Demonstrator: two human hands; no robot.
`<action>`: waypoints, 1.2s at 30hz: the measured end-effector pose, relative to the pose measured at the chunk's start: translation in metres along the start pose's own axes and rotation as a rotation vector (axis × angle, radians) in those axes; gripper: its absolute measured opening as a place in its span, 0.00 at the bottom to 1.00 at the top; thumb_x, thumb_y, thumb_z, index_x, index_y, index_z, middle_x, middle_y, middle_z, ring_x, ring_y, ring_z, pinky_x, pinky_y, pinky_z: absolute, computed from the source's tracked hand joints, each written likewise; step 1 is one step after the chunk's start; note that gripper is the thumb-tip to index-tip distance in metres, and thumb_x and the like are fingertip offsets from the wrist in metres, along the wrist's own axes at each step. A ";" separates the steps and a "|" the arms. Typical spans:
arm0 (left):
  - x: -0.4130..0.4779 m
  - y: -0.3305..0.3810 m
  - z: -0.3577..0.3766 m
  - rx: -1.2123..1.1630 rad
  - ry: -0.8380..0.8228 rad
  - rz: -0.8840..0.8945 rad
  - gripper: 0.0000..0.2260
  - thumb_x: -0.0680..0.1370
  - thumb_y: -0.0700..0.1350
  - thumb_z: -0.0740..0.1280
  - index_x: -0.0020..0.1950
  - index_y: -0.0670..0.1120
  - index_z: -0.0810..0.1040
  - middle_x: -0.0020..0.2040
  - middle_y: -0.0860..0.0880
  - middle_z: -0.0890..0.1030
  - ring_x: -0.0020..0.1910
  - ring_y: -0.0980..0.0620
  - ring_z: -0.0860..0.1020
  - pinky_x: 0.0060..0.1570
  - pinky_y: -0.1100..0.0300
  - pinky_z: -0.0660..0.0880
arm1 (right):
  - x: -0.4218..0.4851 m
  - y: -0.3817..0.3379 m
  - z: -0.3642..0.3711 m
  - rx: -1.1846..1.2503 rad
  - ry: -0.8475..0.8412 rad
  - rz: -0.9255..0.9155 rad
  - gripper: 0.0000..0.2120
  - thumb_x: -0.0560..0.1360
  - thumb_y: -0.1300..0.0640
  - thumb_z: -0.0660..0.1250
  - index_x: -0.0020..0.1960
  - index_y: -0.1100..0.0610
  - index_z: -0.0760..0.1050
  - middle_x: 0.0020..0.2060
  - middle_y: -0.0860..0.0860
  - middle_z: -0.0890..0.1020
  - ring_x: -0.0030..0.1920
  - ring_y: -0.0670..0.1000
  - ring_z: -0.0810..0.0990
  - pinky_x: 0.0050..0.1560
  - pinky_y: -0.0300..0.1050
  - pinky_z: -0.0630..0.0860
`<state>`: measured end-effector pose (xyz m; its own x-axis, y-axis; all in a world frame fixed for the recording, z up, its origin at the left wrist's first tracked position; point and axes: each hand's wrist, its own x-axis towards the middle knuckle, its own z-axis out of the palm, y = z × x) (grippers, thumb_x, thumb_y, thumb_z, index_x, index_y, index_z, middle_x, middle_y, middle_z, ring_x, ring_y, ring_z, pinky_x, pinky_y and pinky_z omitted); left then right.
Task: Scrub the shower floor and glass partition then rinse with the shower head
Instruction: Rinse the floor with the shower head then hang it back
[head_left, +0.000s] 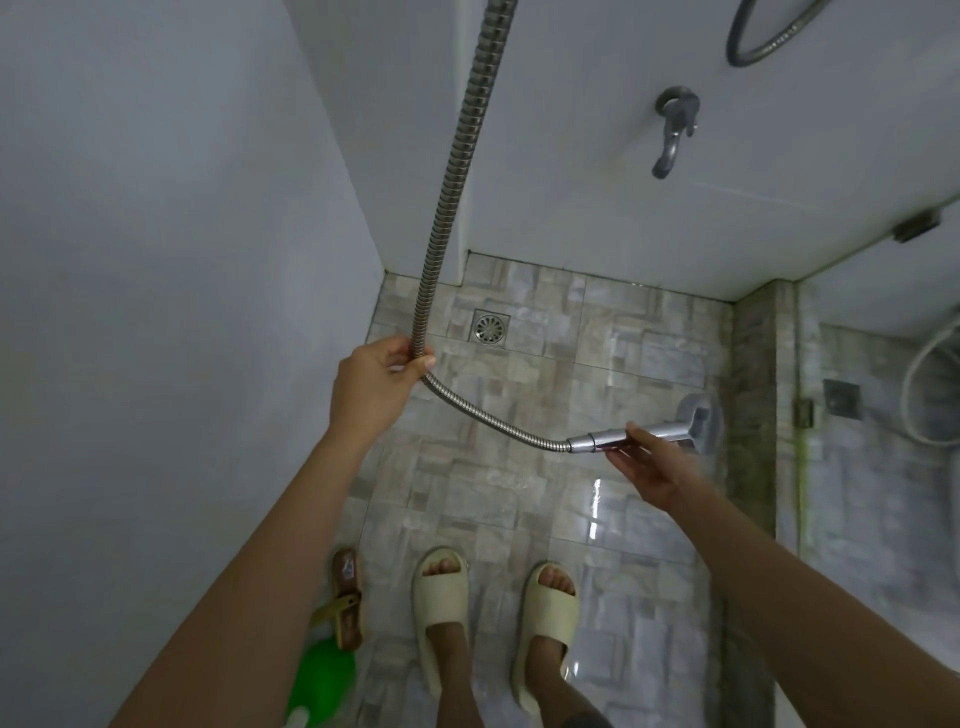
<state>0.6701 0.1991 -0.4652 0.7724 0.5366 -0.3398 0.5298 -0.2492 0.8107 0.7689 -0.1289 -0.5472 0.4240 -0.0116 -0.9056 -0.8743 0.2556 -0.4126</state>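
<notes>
Hose (457, 156) top cut off by frame edge. Shower head (693, 422) face blurred; cannot tell if spraying. Green plastic object (324, 675), near left, half hidden by your forearm; kind unclear.

Your left hand (376, 382) pinches hose at its bend. Your right hand (649, 467) grips shower head handle, head pointing right toward glass partition (810, 364).

Floor drain (491, 326) in far-left corner of wet tiled floor (519, 467). Wooden brush (347, 597) lies beside your left slipper (441, 597). Wall close left, tap (674, 130) on far wall, stone curb right.
</notes>
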 end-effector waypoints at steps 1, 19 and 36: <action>0.001 0.002 0.006 -0.003 -0.014 0.002 0.09 0.75 0.48 0.74 0.41 0.63 0.81 0.45 0.54 0.86 0.50 0.54 0.84 0.59 0.49 0.79 | 0.001 -0.002 -0.003 0.023 0.013 -0.012 0.05 0.77 0.66 0.65 0.42 0.63 0.72 0.38 0.57 0.79 0.30 0.50 0.84 0.37 0.47 0.83; 0.032 0.009 0.022 -0.021 -0.003 -0.058 0.08 0.76 0.48 0.74 0.43 0.63 0.84 0.46 0.52 0.86 0.51 0.52 0.84 0.54 0.49 0.79 | 0.012 -0.013 0.000 -0.036 -0.229 -0.051 0.02 0.79 0.64 0.61 0.51 0.62 0.71 0.53 0.61 0.80 0.54 0.58 0.81 0.46 0.48 0.83; 0.004 0.090 0.002 -0.008 -0.116 -0.149 0.21 0.78 0.47 0.71 0.69 0.41 0.77 0.64 0.44 0.80 0.63 0.48 0.79 0.60 0.62 0.71 | -0.140 -0.066 0.072 -0.278 -0.155 -0.564 0.10 0.78 0.59 0.67 0.57 0.58 0.70 0.43 0.59 0.82 0.47 0.61 0.83 0.43 0.49 0.82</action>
<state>0.7213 0.1774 -0.3942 0.7211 0.4703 -0.5087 0.6388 -0.1671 0.7510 0.7846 -0.0745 -0.3865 0.8469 0.0743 -0.5265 -0.5273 -0.0091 -0.8496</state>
